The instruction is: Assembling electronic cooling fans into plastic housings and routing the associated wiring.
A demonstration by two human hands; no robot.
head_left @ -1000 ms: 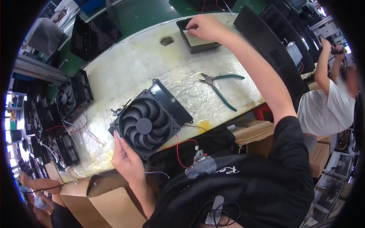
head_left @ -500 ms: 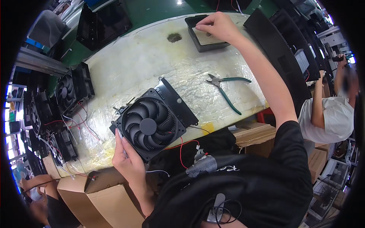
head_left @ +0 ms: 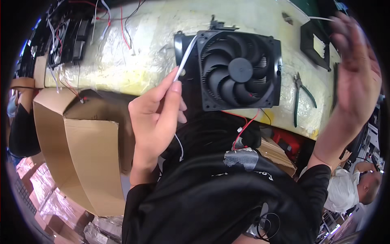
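Note:
My left hand pinches a white cable between thumb and fingertips, beside the fan unit's left edge. The cable's upper part runs up along the frame, and a thin white lead with a small plug hangs below the hand. The black fan unit, a round fan in a square frame on a dark metal body, lies at the table's front edge. My right hand, smeared by motion, is raised at the upper right near a black box. A white strip shows at its fingertips; whether it is held is unclear.
Green-handled cutting pliers lie on the film-covered table, right of the fan. More fan units with loose wires stand far left. An open cardboard box is at the lower left. Other people work at both sides.
The view has shifted, and the fan unit now sits turned. My left hand has left the fan's corner and taken the white cable. My right hand has moved away from the black box.

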